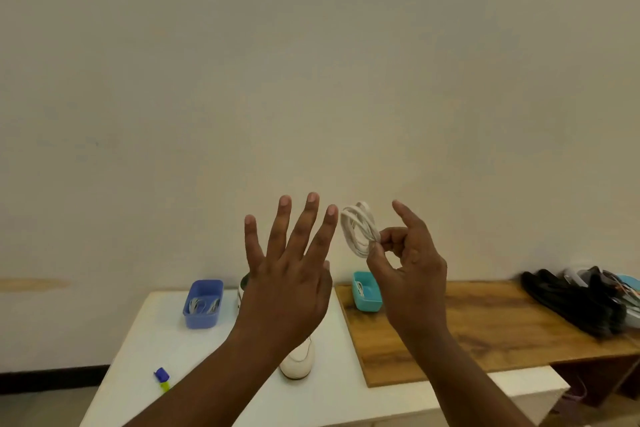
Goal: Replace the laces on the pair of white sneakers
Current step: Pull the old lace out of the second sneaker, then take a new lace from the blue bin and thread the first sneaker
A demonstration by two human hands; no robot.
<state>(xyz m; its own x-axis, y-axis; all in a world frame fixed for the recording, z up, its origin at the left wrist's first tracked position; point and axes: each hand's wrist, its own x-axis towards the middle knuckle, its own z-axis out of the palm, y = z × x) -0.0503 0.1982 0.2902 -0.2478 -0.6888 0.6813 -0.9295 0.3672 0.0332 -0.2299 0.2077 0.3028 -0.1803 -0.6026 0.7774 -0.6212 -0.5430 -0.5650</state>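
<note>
My right hand [410, 274] is raised in front of the wall and pinches a coiled white lace [358, 229] between thumb and fingers. Beside it, my left hand [287, 274] is held up with fingers spread and holds nothing. Below my left wrist, a white sneaker [298, 362] stands on the white table [166, 350]; only its toe shows. Part of another shoe [243, 289] peeks out behind my left hand.
A blue bin [203, 303] with laces sits at the table's back left. A teal bin [367, 291] stands on the wooden board [467, 326]. Dark shoes [578, 302] lie at the far right. A small blue and green object [162, 378] lies near the front left.
</note>
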